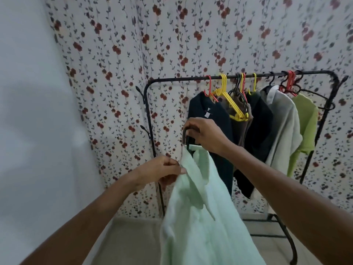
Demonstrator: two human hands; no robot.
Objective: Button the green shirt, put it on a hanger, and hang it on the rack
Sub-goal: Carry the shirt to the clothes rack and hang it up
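Observation:
A pale mint-green shirt (200, 213) hangs from a black hanger (186, 138) in front of me, below the level of the rack's bar. My right hand (202, 134) grips the hanger at its hook and neck. My left hand (162, 171) pinches the shirt's left shoulder edge near the collar. The black metal clothes rack (152, 83) stands behind, its top bar running to the right; the bar's left stretch is bare.
Several garments hang on the rack: a dark shirt (212, 119), a brown one, a black one, a grey-white shirt (282, 131) and a lime top (305, 119), on red, yellow and black hangers. A floral curtain covers the wall behind. The rack's feet rest on the floor at right.

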